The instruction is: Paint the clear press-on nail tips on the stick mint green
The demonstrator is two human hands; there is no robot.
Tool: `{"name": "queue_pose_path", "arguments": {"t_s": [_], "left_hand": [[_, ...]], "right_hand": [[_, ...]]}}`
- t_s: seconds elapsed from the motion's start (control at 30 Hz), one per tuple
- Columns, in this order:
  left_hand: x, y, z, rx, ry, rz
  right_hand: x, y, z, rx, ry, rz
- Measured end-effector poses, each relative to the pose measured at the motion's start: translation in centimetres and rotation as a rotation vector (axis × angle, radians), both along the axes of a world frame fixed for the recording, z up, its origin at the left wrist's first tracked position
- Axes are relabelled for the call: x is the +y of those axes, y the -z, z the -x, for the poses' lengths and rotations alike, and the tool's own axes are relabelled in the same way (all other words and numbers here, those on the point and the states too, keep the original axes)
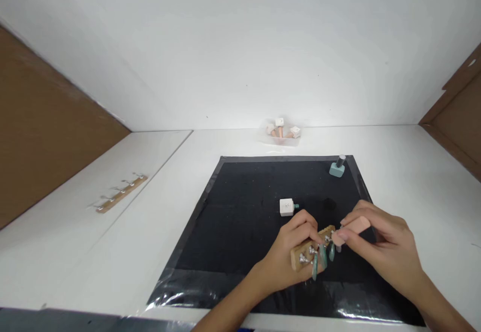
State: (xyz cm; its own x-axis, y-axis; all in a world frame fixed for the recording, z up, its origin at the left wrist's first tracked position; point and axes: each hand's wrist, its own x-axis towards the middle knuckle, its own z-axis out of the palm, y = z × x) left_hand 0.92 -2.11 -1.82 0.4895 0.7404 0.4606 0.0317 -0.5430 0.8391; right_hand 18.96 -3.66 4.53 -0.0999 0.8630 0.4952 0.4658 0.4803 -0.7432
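Standing at the far side of the white table (424,186), a white wall (240,51) backs the work area. A black mat (229,221) covers the table's middle. Near right on the mat, the left hand (291,252) is clamped around a wooden strip (301,254); the right hand (387,236) pinches a pink handle (358,226) between thumb and fingertips, at the strip's right end. Whether handle and strip touch cannot be told. Beyond the mat, a clear tub (281,142) contains white-and-pink pieces (280,123). A second strip (122,194), fitted with metal clips (119,189), lies on the table at left. A teal bottle (337,170) stands at the mat's far right corner; a white bottle (286,207) lies on its side beyond the left hand, green neck pointing right. At least three green nail tips (323,258) project from the held strip's near side.
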Motion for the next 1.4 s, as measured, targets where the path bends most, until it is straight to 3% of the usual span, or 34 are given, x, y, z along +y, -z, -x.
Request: {"name": "queue_pose_path", "arguments": {"t_s": [0.1, 0.23, 0.4, 0.47, 0.57, 0.73, 0.9, 1.07, 1.23, 1.4], "left_hand": [[0.0, 0.0, 0.0, -0.019, -0.009, -0.007], [0.1, 0.0, -0.1, -0.042, -0.014, -0.005], [0.2, 0.2, -0.2, -0.076, -0.05, 0.036], [0.3, 0.1, -0.3, -0.09, -0.063, 0.07], [0.3, -0.1, -0.4, -0.103, -0.066, 0.13], [0.3, -0.8, -0.4, -0.14, -0.059, 0.259], [0.3, -1.3, -0.5, -0.205, -0.031, 0.366], [0.3, -1.2, -0.6, -0.237, -0.003, 0.432], [0.2, -1.0, -0.6, -0.27, 0.03, 0.556], [0.0, -0.8, -0.5, -0.355, 0.116, 0.769]], "right_hand": [[0.0, 0.1, -0.1, 0.029, 0.056, -0.027], [0.0, 0.2, 0.0, 0.03, -0.102, 0.063], [0.3, 0.4, -0.2, 0.05, 0.12, 0.047], [0.3, 0.4, -0.3, 0.101, 0.058, 0.046], [0.3, 0.5, -0.4, 0.108, -0.097, 0.089], [0.3, 0.5, -0.2, 0.151, 0.119, 0.093], [0.5, 0.5, -0.2, 0.235, -0.063, 0.127], [0.3, 0.6, -0.4, 0.227, 0.059, 0.113], [0.2, 0.6, -0.4, 0.273, -0.085, 0.154], [0.4, 0.9, -0.8, 0.4, 0.046, 0.188]]}}
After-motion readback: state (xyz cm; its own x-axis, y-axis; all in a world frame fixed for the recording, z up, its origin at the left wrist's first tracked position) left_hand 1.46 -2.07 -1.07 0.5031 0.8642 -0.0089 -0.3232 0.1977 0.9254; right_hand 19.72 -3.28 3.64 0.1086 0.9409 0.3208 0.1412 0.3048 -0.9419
